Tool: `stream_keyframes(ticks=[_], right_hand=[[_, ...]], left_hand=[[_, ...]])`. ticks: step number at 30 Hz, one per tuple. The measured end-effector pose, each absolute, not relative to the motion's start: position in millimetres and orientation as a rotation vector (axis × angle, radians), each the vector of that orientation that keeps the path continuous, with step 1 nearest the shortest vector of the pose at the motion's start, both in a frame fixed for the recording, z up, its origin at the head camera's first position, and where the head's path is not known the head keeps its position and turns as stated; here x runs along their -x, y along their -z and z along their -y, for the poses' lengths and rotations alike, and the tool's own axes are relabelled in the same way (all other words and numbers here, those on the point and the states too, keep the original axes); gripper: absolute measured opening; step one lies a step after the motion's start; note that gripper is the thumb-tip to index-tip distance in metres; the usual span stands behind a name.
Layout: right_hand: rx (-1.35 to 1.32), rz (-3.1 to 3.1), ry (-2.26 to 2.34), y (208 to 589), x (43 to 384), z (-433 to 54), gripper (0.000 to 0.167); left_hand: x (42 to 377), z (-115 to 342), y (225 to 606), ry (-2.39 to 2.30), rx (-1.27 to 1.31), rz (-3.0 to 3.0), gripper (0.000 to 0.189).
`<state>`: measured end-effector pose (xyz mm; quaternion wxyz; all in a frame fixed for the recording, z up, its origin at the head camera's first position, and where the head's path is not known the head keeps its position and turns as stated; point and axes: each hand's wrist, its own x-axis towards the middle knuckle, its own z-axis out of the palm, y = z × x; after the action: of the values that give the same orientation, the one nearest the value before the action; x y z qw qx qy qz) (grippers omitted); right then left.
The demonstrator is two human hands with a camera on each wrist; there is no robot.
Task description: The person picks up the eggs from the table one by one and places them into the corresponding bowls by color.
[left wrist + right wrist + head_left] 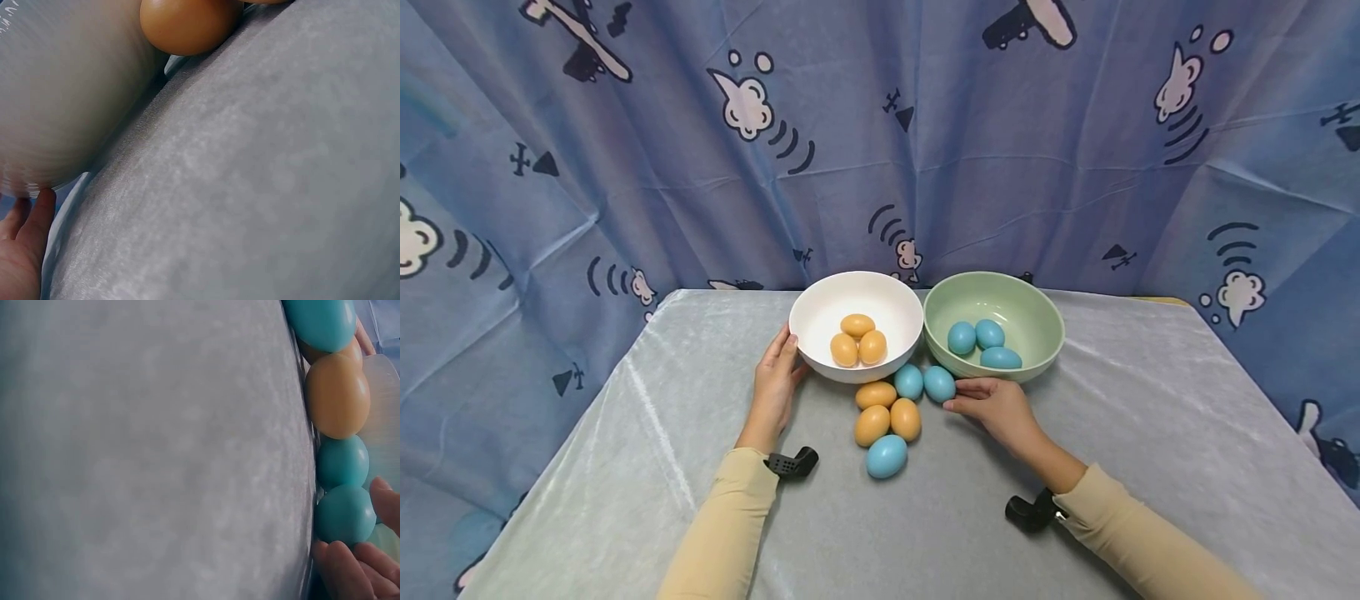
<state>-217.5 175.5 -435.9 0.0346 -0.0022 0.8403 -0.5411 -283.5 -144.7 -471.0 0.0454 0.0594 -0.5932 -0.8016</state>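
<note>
A blue egg (939,384) lies on the gray surface (977,533) in front of the green bowl (1033,333), beside a second blue one, pinched by the right hand (1000,408). The left hand (775,383), fingers extended, touches the white bowl (812,321), which contains three orange eggs (844,350); three more orange eggs (906,420) lie before it.
</note>
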Motion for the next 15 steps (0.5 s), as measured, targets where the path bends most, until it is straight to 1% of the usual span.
stream_keyframes(ticks=[5, 12, 15], right_hand=[[-0.006, -2.592, 1.662, 438.3, 218.8, -176.0, 0.039], [-0.006, -2.528, 1.734, 440.7, 219.4, -172.3, 0.051], [-0.024, -2.533, 1.734, 441.2, 219.5, -170.2, 0.051]], left_hand=[[284.0, 144.3, 471.5, 2.443, -0.178, 1.818, 0.059], [284.8, 145.0, 471.5, 2.454, -0.179, 1.819, 0.059], [284.3, 145.1, 470.9, 2.452, -0.187, 1.821, 0.058]])
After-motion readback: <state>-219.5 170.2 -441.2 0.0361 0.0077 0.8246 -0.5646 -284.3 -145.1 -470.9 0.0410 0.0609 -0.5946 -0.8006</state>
